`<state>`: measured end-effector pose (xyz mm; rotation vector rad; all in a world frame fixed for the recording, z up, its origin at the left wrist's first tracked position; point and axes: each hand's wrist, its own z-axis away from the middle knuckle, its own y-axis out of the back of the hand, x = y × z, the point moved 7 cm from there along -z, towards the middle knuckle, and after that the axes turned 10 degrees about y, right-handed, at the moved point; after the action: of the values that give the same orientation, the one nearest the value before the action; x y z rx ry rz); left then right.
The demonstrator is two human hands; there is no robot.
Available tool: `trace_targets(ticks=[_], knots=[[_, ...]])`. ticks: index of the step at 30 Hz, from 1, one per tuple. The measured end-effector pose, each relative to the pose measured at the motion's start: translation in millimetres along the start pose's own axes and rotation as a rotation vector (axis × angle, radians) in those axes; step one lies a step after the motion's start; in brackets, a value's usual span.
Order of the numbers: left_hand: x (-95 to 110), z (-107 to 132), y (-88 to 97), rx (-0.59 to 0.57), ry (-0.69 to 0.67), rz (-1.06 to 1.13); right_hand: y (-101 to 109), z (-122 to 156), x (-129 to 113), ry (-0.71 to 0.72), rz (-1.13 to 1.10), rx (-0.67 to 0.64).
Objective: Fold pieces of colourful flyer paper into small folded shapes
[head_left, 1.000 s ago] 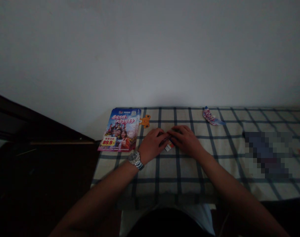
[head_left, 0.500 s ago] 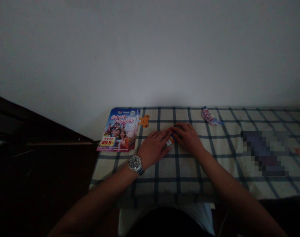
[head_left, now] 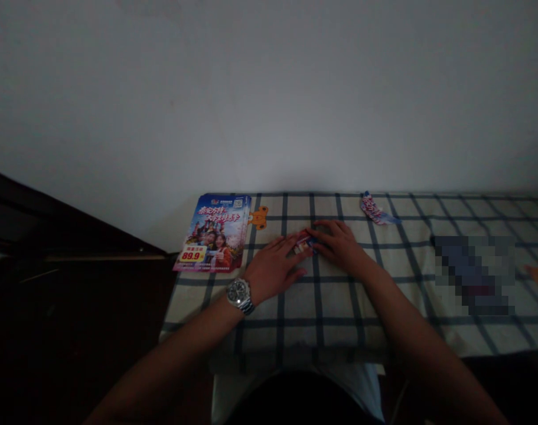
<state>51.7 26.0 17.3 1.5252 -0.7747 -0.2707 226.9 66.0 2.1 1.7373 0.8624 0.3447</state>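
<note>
A small folded piece of printed paper [head_left: 303, 244], red, white and blue, lies on the checked tablecloth between my hands. My left hand [head_left: 272, 268], with a metal watch [head_left: 240, 295] on its wrist, has its fingertips on the paper's left side and upper edge. The fingers of my right hand [head_left: 340, 248] are bent and pinch the paper's right end. Parts of the paper are hidden under my fingers. Left of my hands is a stack of glossy flyers [head_left: 215, 227] in blue and pink.
At the back of the checked tablecloth [head_left: 335, 301] sits a folded paper shape [head_left: 375, 209] in blue, white and red. A brown bear figure [head_left: 258, 218] shows beside the flyers. To the right is a dark pixelated object [head_left: 470, 280]. A wall [head_left: 295, 100] borders the table's far edge.
My left hand's fingers have shifted slightly, and more of the folded paper shows between my hands. My right hand stays at the paper's right end.
</note>
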Motion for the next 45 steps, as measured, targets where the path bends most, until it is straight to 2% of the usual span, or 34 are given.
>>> trace_targets(ticks=[4,10,18,27,33,45], knots=[[1,1,-1.7,0.008,-0.005,-0.005,-1,1,1,0.029,-0.019,-0.015],[1,3,-4.1,0.017,-0.004,-0.018,-1,2,3,-0.002,0.007,-0.029],[4,3,-5.3,0.01,-0.012,-0.049,1,4,10,0.054,-0.065,-0.051],[8,0,-4.3,0.064,0.011,-0.073,-1,3,12,0.04,-0.072,-0.046],[9,-2,-3.6,0.076,0.003,-0.09,-3,5,13,0.053,-0.069,-0.087],[10,-1,-6.2,0.092,-0.003,-0.098,-2,4,12,0.044,-0.077,-0.066]])
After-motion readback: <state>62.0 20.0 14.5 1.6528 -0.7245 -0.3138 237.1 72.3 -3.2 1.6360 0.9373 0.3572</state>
